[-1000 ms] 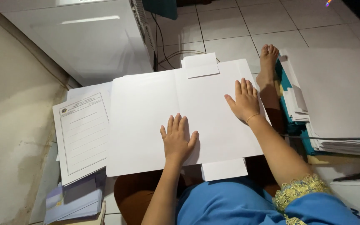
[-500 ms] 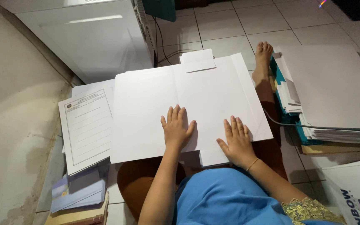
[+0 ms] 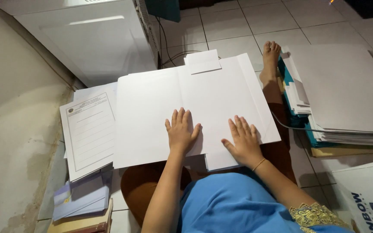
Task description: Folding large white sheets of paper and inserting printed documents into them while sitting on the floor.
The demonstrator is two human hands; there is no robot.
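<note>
Head view shows the left hand [image 3: 181, 133] and right hand [image 3: 243, 141] pressing flat, each grip released, fingers spread on a large white folder sheet [image 3: 160, 112] lying across the lap; the flattening step seems in hand, and the next move likely calls for folding a flap; the sheet's underside stays hidden; the paper stack [image 3: 346, 95] is cut off.

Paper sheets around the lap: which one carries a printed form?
The sheet left of the left hand, partly under the big blank white folder sheet. It shows ruled lines and a border; the others look blank.
</note>
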